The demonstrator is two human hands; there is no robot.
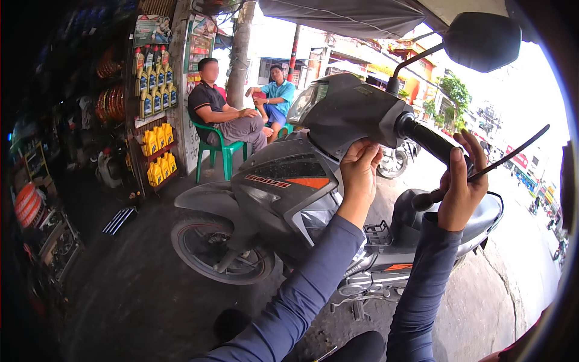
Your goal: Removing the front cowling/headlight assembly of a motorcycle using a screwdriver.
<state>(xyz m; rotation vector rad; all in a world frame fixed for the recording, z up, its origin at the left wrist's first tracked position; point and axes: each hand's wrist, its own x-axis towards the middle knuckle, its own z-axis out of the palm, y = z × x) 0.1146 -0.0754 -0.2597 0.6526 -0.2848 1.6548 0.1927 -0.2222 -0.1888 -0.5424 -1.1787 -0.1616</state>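
My left hand (360, 172) is raised, fingertips together by the cowl (356, 111); my right hand (461, 190), upright, bends near the grip (429, 137), closure unclear. Cowl: dark grey; grip: black.

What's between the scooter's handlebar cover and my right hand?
In the head view, the black handlebar grip spans from the handlebar cover to your right hand.

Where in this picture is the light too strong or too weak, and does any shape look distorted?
In the head view, the sky is blown out white and the road very pale; at its left, the shop interior sinks into darkness; toward its right, the red sign leans, likely fisheye distortion.
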